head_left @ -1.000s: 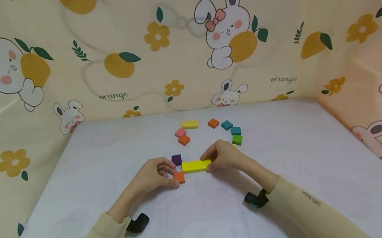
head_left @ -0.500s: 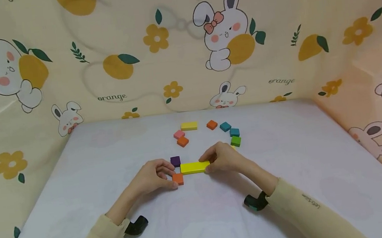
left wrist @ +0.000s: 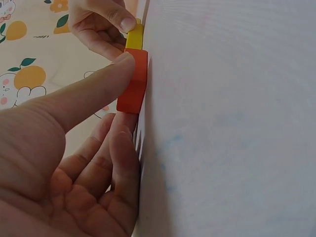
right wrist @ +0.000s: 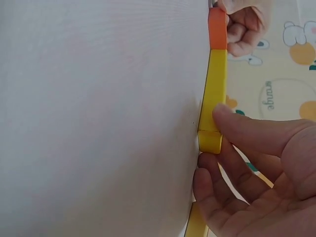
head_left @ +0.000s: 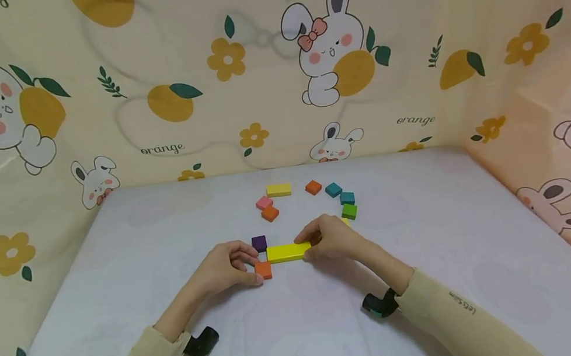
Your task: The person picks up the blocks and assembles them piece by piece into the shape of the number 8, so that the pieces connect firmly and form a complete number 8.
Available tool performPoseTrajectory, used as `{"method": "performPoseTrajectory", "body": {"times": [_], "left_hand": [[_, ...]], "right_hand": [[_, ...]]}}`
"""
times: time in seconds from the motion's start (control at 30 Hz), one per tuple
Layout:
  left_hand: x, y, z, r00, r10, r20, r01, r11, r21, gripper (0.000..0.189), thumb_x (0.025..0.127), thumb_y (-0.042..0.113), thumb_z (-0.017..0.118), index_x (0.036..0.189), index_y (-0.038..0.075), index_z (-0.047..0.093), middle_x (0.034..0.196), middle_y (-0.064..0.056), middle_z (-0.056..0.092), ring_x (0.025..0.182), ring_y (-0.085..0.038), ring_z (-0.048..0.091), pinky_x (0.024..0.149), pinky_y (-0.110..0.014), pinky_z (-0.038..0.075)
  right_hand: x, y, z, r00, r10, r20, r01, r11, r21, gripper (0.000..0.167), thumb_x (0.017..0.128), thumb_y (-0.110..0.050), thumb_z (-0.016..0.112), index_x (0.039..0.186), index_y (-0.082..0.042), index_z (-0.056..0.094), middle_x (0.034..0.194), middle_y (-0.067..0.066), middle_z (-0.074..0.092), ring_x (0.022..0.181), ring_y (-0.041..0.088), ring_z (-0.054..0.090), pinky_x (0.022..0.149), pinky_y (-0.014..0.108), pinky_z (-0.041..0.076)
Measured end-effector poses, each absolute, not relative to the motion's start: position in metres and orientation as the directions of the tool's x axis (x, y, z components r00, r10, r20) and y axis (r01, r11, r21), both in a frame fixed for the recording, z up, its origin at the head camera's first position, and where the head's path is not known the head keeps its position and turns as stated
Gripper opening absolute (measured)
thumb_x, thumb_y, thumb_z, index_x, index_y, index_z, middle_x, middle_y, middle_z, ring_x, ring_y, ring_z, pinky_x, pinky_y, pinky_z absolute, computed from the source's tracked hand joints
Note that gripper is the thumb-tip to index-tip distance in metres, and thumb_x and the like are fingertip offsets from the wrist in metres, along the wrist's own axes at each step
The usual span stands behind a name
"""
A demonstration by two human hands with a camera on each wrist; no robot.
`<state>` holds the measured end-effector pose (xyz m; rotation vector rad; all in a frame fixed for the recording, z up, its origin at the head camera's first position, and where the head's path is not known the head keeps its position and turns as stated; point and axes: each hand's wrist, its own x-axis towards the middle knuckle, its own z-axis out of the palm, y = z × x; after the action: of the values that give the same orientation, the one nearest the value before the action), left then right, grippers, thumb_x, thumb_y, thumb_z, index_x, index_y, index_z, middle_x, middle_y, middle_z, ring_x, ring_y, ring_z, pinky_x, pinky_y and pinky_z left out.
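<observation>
A long yellow block lies flat on the white table between the two hands. My right hand pinches its right end, thumb on the near side and fingers on the far side. At the block's left end sit an orange block in front and a dark purple block behind. My left hand holds the orange block, its thumb pressed on the near face in the left wrist view. The left fingertips curl beside the purple block. Part of another yellow block shows below the right fingers in the right wrist view.
Farther back, several small blocks form a loose curve: pink, orange, light yellow, another orange, teal and green. A patterned cloth wall rises behind the table. Black wrist mounts hang under both sleeves.
The head view has shifted slightly, so the scene sits a little farther left. Both hands and the blocks keep their places relative to each other.
</observation>
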<state>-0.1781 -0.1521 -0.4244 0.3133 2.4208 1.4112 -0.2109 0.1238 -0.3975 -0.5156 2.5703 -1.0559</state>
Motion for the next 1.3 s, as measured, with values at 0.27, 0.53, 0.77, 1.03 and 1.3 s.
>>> {"method": "performPoseTrajectory", "body": {"times": [0.27,0.53,0.77,1.03,1.3], "left_hand": [[-0.178,-0.153,-0.425,-0.922,0.351,-0.163,0.028,0.480,0.877,0.046,0.071,0.021,0.090,0.108,0.009,0.066,0.095,-0.002,0.067,0.078,-0.021,0.056,0.070,-0.032,0.046],[-0.176,-0.154,-0.425,-0.927,0.334,-0.172,0.021,0.502,0.865,0.047,0.070,0.023,0.091,0.108,0.010,0.066,0.095,0.000,0.067,0.079,-0.021,0.057,0.072,-0.032,0.047],[-0.177,-0.154,-0.425,-0.924,0.351,-0.153,0.039,0.485,0.874,0.048,0.070,0.022,0.091,0.109,0.010,0.066,0.096,-0.001,0.067,0.079,-0.021,0.058,0.073,-0.030,0.048],[-0.177,-0.154,-0.424,-0.924,0.352,-0.149,0.049,0.495,0.867,0.047,0.071,0.022,0.091,0.109,0.010,0.066,0.095,0.000,0.068,0.079,-0.021,0.057,0.071,-0.031,0.047],[-0.177,-0.153,-0.423,-0.923,0.354,-0.153,0.044,0.490,0.870,0.047,0.069,0.022,0.092,0.107,0.011,0.066,0.095,0.000,0.068,0.078,-0.021,0.057,0.071,-0.031,0.046]], "right_hand": [[-0.212,0.126,-0.402,-0.876,-0.467,-0.120,-0.253,0.657,-0.710,0.029,0.080,-0.008,0.083,0.107,-0.014,0.077,0.094,-0.005,0.068,0.083,0.019,0.057,0.076,0.030,0.051],[-0.207,0.129,-0.399,-0.870,-0.485,-0.088,-0.294,0.655,-0.696,0.034,0.081,-0.010,0.082,0.113,-0.010,0.073,0.097,-0.002,0.069,0.083,0.017,0.060,0.076,0.029,0.052],[-0.203,0.146,-0.393,-0.878,-0.477,0.041,-0.362,0.605,-0.709,0.025,0.084,-0.009,0.078,0.109,-0.006,0.074,0.101,0.003,0.070,0.086,0.017,0.061,0.076,0.031,0.053],[-0.211,0.171,-0.393,-0.896,-0.402,0.190,-0.416,0.607,-0.677,0.017,0.084,-0.006,0.077,0.101,-0.004,0.075,0.098,0.004,0.071,0.087,0.020,0.064,0.077,0.034,0.054],[-0.219,0.192,-0.390,-0.932,-0.315,0.181,-0.349,0.639,-0.685,0.021,0.083,-0.009,0.078,0.103,-0.002,0.075,0.096,0.006,0.070,0.089,0.024,0.062,0.077,0.037,0.055]]}}
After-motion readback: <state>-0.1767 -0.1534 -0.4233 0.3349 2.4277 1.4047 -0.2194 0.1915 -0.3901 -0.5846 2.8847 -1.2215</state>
